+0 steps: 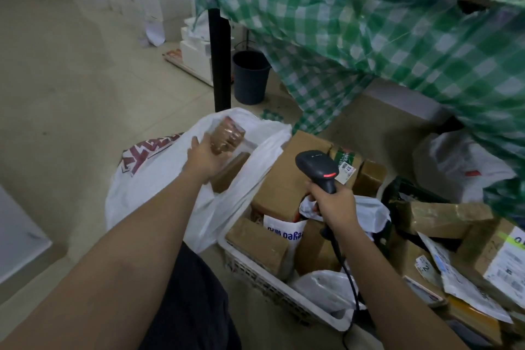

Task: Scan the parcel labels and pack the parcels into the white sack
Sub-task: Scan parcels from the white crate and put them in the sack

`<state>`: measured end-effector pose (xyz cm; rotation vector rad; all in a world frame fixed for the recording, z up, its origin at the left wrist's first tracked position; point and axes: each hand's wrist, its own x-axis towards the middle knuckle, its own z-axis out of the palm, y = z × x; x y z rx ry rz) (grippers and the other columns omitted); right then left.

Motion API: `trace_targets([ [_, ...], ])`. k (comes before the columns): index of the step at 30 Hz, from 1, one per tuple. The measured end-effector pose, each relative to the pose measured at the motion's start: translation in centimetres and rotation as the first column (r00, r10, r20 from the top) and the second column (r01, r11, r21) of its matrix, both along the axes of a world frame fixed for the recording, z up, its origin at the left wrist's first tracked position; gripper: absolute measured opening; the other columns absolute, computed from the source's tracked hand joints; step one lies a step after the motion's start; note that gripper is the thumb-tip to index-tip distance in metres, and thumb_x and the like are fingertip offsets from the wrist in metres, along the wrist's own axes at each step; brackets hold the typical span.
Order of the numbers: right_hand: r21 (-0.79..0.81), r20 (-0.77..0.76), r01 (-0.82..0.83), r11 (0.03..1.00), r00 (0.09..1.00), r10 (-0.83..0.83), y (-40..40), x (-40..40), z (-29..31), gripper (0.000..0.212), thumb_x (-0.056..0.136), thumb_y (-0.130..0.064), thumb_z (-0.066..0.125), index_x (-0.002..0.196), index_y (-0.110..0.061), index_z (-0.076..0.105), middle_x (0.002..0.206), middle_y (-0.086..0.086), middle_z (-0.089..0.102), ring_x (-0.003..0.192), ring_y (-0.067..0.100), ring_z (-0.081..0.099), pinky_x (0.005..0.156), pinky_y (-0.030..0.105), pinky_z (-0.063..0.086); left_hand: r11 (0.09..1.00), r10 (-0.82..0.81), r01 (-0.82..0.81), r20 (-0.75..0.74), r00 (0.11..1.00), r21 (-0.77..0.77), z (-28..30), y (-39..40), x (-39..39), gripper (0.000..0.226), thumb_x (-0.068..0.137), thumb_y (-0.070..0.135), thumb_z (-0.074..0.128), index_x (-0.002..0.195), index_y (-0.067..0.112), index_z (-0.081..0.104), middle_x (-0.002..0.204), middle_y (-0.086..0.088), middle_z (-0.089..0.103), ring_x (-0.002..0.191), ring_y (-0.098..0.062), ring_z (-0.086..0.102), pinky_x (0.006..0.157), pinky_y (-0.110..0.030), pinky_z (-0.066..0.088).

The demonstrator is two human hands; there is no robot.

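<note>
Over the sack's (159,193) open mouth, far left, the left hand (206,158) gripped a taped parcel (227,138); the right hand (333,204) clasped the scanner (318,167) above the basket (272,287).

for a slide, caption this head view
Left hand lowers a taped parcel into the white sack; right hand holds the scanner.

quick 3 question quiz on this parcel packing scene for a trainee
1. True or false: the left hand holds a brown parcel over the open white sack.
2. What does the right hand grip? A) tape B) scanner C) pen
3. Fill in: the unpacked parcels sit in a white ____.

Key: 1 true. 2 B, the black scanner. 3 basket.
</note>
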<state>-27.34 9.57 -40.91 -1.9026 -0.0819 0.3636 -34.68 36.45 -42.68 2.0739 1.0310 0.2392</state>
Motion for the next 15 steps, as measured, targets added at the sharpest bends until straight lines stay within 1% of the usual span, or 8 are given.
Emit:
trace_targets([
  [1,-0.014,-0.002,0.0,1.0,1.0,0.0,-0.1,0.3,-0.1,0.025,0.083,-0.025,0.074,0.077,-0.003,0.064,0.071,0.022,0.063,0.062,0.023,0.057,0.06,0.032,0.046,0.999,-0.013,0.013,-0.015,1.0,-0.034,-0.3,-0.3,0.3,0.079,0.089,0.045,0.06,0.152,0.021,0.017,0.156,-0.009,0.023,0.14,-0.035,0.028,0.097,-0.045,0.043],
  [3,-0.029,-0.005,0.004,1.0,1.0,-0.004,-0.7,0.7,-0.4,0.023,0.083,-0.025,0.074,0.076,-0.006,0.064,0.072,0.017,0.066,0.061,0.021,0.058,0.058,0.029,0.046,0.994,-0.036,0.048,0.121,0.992,-0.098,-1.1,-1.2,1.1,0.069,0.094,0.037,0.057,0.151,0.017,0.024,0.147,-0.006,0.038,0.132,-0.028,0.04,0.101,-0.032,0.037],
  [5,-0.054,0.0,0.004,0.999,1.0,-0.004,-1.5,0.9,-0.9,0.02,0.083,-0.026,0.074,0.075,-0.011,0.064,0.076,0.017,0.068,0.065,0.022,0.06,0.062,0.032,0.048,0.986,-0.103,0.122,0.163,0.981,-0.114,-1.1,-2.9,1.3,0.056,0.096,0.027,0.056,0.146,0.014,0.035,0.126,0.002,0.05,0.114,-0.016,0.048,0.084,-0.015,0.031],
  [6,-0.068,0.004,0.003,0.998,1.0,-0.002,-2.0,0.9,-1.2,0.019,0.084,-0.026,0.073,0.075,-0.012,0.064,0.078,0.018,0.069,0.067,0.023,0.06,0.064,0.033,0.048,0.98,-0.161,0.175,0.136,0.977,-0.093,-1.4,-3.5,1.6,0.051,0.096,0.026,0.057,0.142,0.013,0.04,0.125,0.004,0.052,0.113,-0.015,0.05,0.08,-0.017,0.031],
  [8,-0.091,-0.011,0.014,0.996,1.0,-0.016,-3.1,0.9,-1.7,0.018,0.085,-0.025,0.072,0.074,-0.012,0.063,0.079,0.018,0.069,0.067,0.023,0.059,0.063,0.032,0.047,0.936,-0.335,0.342,0.09,0.938,-0.084,-2.5,-4.9,1.9,0.051,0.092,0.028,0.063,0.137,0.013,0.047,0.135,-0.003,0.052,0.124,-0.022,0.05,0.086,-0.022,0.036],
  [11,-0.101,-0.053,0.045,0.994,0.997,-0.051,-4.6,0.6,-2.2,0.019,0.084,-0.025,0.072,0.076,-0.01,0.063,0.073,0.015,0.066,0.063,0.02,0.057,0.062,0.031,0.045,0.797,-0.599,0.592,-0.034,0.8,-0.123,-4.2,-7.9,1.2,0.058,0.086,0.027,0.071,0.137,0.011,0.049,0.143,-0.003,0.046,0.132,-0.018,0.041,0.089,-0.009,0.028],
  [12,-0.105,-0.062,0.049,0.993,0.997,-0.055,-5.1,0.4,-2.4,0.02,0.084,-0.025,0.073,0.076,-0.01,0.063,0.07,0.013,0.064,0.062,0.02,0.057,0.063,0.032,0.045,0.741,-0.671,0.66,-0.09,0.736,-0.125,-4.9,-9.0,1.0,0.059,0.084,0.027,0.073,0.136,0.01,0.05,0.142,-0.005,0.047,0.131,-0.02,0.043,0.094,-0.011,0.03],
  [15,-0.138,-0.082,0.047,0.989,0.995,-0.058,-6.1,-0.6,-3.2,0.022,0.083,-0.025,0.073,0.073,-0.01,0.061,0.063,0.01,0.06,0.061,0.021,0.057,0.063,0.034,0.046,0.561,-0.817,0.813,-0.263,0.514,-0.155,-7.1,-11.1,-0.2,0.077,0.074,0.038,0.08,0.138,0.01,0.048,0.142,-0.01,0.047,0.129,-0.026,0.044,0.107,-0.036,0.037],
])
